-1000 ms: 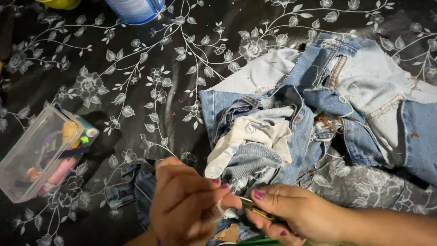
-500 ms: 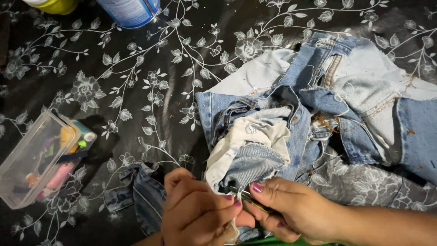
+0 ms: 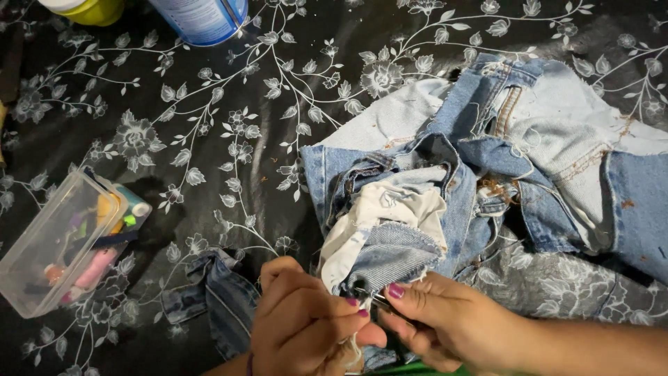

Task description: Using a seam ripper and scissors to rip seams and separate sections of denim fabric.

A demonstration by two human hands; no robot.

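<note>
You get even, fairly bright light from above, with a soft sheen on the dark flowered cloth (image 3: 209,174) near the blue can (image 3: 202,17). Beside the clear plastic box (image 3: 56,251) a faint shadow falls to its right. Your left hand (image 3: 306,327) is slightly soft; the corners of the view darken a little.

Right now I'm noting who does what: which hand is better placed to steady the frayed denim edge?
Probably the right hand: its fingertips already pinch the frayed denim edge. The left hand is curled beside it over pale thread, apparently busy.
</note>
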